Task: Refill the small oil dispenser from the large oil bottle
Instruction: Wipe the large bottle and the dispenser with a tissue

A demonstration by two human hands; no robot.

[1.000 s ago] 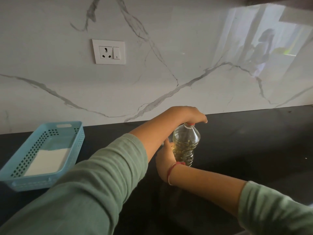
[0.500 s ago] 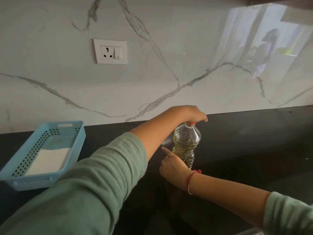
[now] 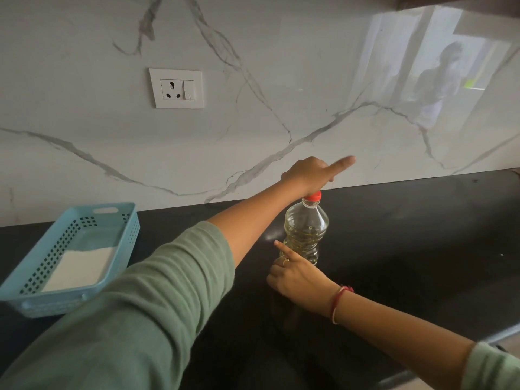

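The large oil bottle (image 3: 306, 232) stands upright on the black counter (image 3: 408, 249); it is clear plastic, partly filled with yellow oil, and its red cap (image 3: 313, 196) is on. My left hand (image 3: 311, 173) hovers just above and behind the cap, index finger stretched toward the wall, holding nothing. My right hand (image 3: 295, 277) sits low by the bottle's base, its index finger tip touching the bottle's left side, the other fingers tucked under. No small dispenser is in view.
A light blue perforated basket (image 3: 28, 294) with a white cloth inside sits on the counter at the left. The marble wall behind carries a white socket and switch plate (image 3: 176, 88). The counter's front edge (image 3: 501, 333) runs at lower right.
My left hand has lifted off the red cap, which now shows, and its index finger has straightened. My right hand let go of the bottle's body and slid down toward its base.
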